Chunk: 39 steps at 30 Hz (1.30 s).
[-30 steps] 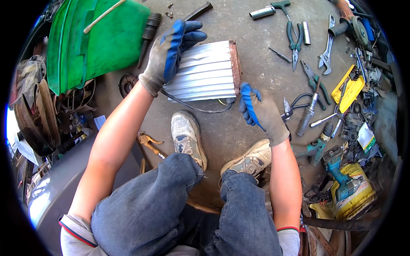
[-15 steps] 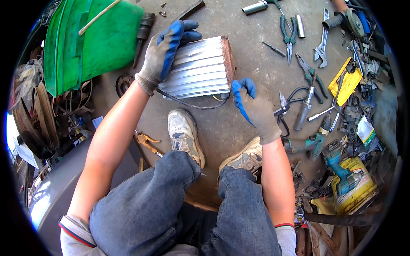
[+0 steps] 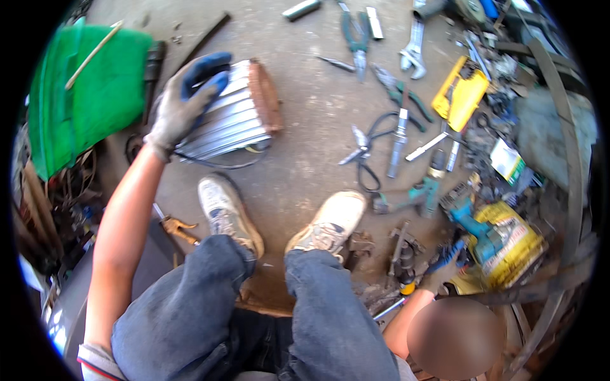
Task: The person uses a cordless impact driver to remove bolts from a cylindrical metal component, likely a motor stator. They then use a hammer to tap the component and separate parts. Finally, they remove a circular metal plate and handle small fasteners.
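A silver finned metal housing [image 3: 232,120] with a rusty end and a dark cable lies on the floor ahead of my feet. My left hand [image 3: 184,101], in a grey glove with blue fingers, is at its far left side. The fingers are bent but apart, with a gap between thumb and fingers. Far to the right, my gloved right hand [image 3: 443,270] reaches down among tools beside a yellow container [image 3: 518,244] and a teal power tool [image 3: 480,232]. Its fingers are blurred, and I cannot make out whether they grip anything. A blurred oval hides part of the right forearm.
A green plastic bin [image 3: 95,95] stands at the left. Pliers [image 3: 356,44], an adjustable wrench [image 3: 414,47], scissors [image 3: 368,143], a yellow tray [image 3: 460,92] and a green drill [image 3: 422,193] lie to the right. An orange-handled air gun [image 3: 179,228] is by my left shoe.
My right hand has left the spot beside the housing's rusty end and moved right and nearer to the yellow container. The view has swung right. My left hand has stayed at the housing, fingers more bent.
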### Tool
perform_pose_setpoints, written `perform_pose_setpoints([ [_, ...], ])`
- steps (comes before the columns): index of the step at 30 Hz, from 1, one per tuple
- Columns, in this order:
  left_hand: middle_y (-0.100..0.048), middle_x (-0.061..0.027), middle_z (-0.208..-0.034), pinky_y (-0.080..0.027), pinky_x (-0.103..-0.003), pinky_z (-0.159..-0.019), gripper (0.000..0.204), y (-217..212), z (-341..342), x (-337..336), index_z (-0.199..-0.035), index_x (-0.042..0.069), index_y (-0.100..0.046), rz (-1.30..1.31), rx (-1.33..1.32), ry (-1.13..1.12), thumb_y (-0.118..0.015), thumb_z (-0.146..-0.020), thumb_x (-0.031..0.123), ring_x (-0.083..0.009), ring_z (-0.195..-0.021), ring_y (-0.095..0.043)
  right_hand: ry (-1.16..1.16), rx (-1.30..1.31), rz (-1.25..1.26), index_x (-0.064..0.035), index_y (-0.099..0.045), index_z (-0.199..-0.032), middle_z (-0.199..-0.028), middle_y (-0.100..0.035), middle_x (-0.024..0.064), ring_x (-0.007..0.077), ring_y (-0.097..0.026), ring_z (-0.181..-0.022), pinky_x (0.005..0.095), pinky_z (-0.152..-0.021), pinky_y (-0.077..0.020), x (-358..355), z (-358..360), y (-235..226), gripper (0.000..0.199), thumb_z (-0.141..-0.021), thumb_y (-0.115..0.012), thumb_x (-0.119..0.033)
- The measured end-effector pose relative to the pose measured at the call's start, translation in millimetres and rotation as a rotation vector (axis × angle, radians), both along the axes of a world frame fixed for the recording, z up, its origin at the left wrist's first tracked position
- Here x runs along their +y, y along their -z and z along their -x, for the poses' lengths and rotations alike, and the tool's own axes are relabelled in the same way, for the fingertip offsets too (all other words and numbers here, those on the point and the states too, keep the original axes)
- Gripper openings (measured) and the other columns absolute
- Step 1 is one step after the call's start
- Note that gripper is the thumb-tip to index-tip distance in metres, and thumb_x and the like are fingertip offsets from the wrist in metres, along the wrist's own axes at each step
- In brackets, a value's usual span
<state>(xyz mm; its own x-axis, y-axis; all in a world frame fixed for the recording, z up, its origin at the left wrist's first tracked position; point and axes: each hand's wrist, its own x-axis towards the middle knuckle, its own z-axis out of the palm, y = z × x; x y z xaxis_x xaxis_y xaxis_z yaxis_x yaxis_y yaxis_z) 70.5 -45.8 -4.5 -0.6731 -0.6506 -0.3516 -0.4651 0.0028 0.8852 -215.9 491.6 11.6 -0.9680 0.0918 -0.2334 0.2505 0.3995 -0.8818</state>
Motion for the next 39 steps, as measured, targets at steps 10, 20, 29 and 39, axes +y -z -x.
perform_pose_setpoints([
  [10,-0.056,-0.0138,-0.144,-0.035,-0.034,-0.117,0.053,28,-18,-13,-0.143,-0.003,-0.052,0.038,0.039,0.064,-0.065,-0.1,0.025,-0.0208,-0.135,-0.051,0.112,0.003,0.205,-0.0006,-0.065,-0.127,-0.125,-0.066,0.0075,0.0173,-0.062,-0.11,0.0329,-0.097,-0.0497,15,107,52,0.038,-0.101,-0.065,-0.029],
  [20,-0.061,-0.0112,-0.137,-0.042,-0.034,-0.112,0.044,-2,6,6,-0.138,-0.001,-0.056,0.052,-0.064,-0.028,-0.063,-0.095,0.005,-0.0192,-0.129,-0.056,-0.319,-0.164,0.09,0.0054,-0.063,-0.1,-0.085,-0.065,0.0108,0.0206,-0.061,-0.074,0.0377,-0.075,-0.0528,-75,29,-67,0.018,-0.094,-0.066,-0.012],
  [29,-0.06,-0.0159,-0.136,-0.049,-0.041,-0.106,0.043,-30,88,37,-0.132,0.003,-0.061,0.84,-0.269,0.42,-0.071,-0.093,0.018,-0.0339,-0.122,-0.061,-0.348,-0.232,0.142,0.0076,-0.064,-0.113,-0.1,-0.072,0.0149,0.0187,-0.064,-0.068,0.0341,-0.068,-0.054,-112,-23,-47,0.025,-0.089,-0.066,0.001],
  [39,-0.07,-0.0155,-0.111,-0.057,-0.041,-0.087,0.033,67,212,75,-0.128,0.001,-0.061,0.712,-0.693,0.719,-0.055,-0.096,0.008,-0.0301,-0.101,-0.072,-0.436,-0.43,0.178,-0.0021,-0.058,-0.132,-0.127,-0.066,0.0081,0.0188,-0.063,-0.111,0.037,-0.1,-0.0501,-116,-60,-34,0.068,-0.07,-0.084,0.005],
])
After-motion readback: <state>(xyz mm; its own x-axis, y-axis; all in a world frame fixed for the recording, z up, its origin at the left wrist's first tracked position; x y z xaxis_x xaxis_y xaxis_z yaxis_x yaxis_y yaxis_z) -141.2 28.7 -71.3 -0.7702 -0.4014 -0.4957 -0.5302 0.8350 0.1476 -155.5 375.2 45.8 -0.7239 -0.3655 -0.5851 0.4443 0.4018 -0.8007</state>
